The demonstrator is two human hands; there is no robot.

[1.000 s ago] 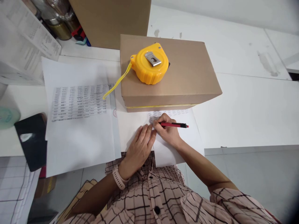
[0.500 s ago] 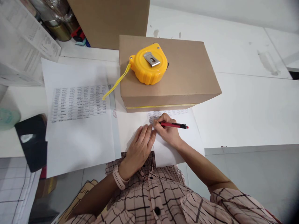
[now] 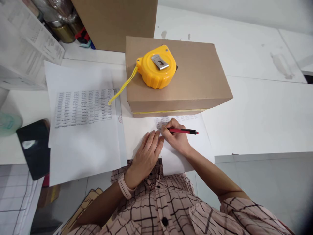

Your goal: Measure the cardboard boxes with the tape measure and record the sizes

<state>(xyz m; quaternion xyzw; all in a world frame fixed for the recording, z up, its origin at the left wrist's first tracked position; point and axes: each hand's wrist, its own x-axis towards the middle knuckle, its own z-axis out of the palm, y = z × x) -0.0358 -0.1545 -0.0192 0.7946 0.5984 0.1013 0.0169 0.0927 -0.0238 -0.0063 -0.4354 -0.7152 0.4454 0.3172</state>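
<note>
My right hand is closed around a red and black pen, its tip hidden near my fingers on a printed sheet. Flat beside it lies my left hand, fingers stretched out, fingertips at the sheet's left edge. Part of the sheet runs under a brown cardboard box just beyond both hands. On top of that box sits a yellow tape measure with a metal clip and a yellow strap hanging over the left edge.
Several papers with a printed table lie to the left, overhanging the desk's front edge. A black phone-like object and a greenish cup are further left. Behind stand a larger cardboard box and wrapped jars.
Both hands and the pen hold nearly the same place. The whole view has shifted very slightly; nothing was picked up or let go.
</note>
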